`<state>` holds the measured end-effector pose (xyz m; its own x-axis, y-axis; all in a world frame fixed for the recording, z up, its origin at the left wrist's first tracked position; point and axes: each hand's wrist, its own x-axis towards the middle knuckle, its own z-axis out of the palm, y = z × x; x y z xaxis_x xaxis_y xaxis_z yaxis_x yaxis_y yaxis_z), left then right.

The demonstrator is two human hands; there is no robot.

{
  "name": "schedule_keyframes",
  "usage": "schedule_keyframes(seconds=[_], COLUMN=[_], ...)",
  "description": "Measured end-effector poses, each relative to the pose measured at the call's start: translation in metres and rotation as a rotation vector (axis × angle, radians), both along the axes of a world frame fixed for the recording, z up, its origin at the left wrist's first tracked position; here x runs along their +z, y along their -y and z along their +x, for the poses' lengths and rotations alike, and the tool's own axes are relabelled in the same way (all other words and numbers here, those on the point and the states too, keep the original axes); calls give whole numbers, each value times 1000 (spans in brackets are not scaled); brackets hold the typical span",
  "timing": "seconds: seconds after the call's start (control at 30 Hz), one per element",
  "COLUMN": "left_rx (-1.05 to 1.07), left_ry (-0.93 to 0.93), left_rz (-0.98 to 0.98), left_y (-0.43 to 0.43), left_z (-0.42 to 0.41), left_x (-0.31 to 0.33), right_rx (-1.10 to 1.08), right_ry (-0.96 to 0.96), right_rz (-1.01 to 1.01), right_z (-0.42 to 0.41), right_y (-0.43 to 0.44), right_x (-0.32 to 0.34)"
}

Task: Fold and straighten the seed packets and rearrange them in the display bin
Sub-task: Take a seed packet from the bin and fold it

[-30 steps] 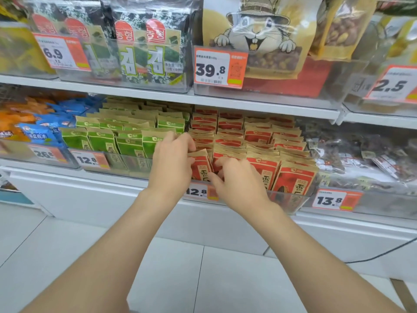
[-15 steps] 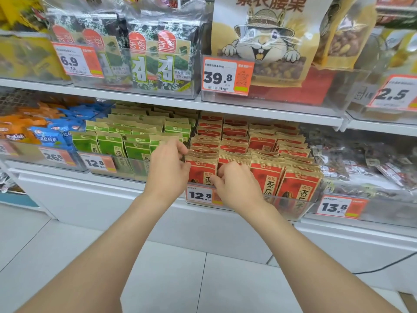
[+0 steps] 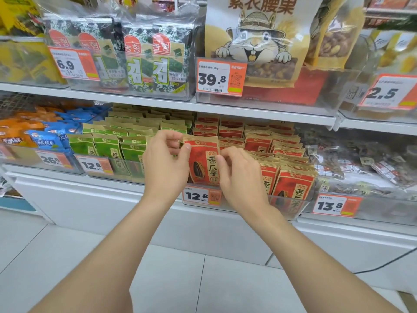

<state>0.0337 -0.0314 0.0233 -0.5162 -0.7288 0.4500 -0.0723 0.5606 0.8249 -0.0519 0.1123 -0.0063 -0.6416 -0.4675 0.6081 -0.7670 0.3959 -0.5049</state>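
The red seed packet [image 3: 204,164] stands tall, long side up and down, right between my two hands, at the front left of the clear display bin [image 3: 295,211]. My left hand [image 3: 165,164] pinches its top left corner with thumb and finger. My right hand [image 3: 241,177] curls its fingers on the right edge. I think it next goes straight down into its row.

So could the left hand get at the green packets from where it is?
Probably yes. The green packets stand in an open-topped bin right beside the left hand, with nothing between them. But that hand pinches the red packet, so it would have to let go first.
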Motion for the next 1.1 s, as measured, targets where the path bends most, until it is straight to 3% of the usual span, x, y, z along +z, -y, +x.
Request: schedule_keyframes(seconds=[0.13, 0.2, 0.37, 0.47, 0.57, 0.8, 0.93, 1.0, 1.1], left_rx=[-181, -304, -378, -357, -384, -386, -445, -495, -559], left_ry=[-146, -201, -293, -198, -142, -109, -134, -128, -135], left_rz=[115, 208, 638, 759, 857, 918, 1018, 1053, 1028], left_y=[-7, -16, -40, -45, -48, -54, -58, -63, -70], left_z=[6, 10, 15, 18, 20, 17, 15, 14, 16], left_x=[6, 11, 17, 13, 7, 2, 5, 7, 8], right_rx=[33, 64, 64, 96, 133, 66, 11, -13, -38], right_ry=[-86, -25, 334, 642, 808, 824, 797, 732, 584], right_rz=[-156, -231, -318, -246, -153, -138, -324, -412, -356], right_z=[4, 10, 19, 20, 24, 28, 30, 35, 40], right_y=[-7, -13, -25, -34, -44, -43, -42, -41, -40], right_x=[17, 28, 34, 32, 28, 19, 17, 18, 20])
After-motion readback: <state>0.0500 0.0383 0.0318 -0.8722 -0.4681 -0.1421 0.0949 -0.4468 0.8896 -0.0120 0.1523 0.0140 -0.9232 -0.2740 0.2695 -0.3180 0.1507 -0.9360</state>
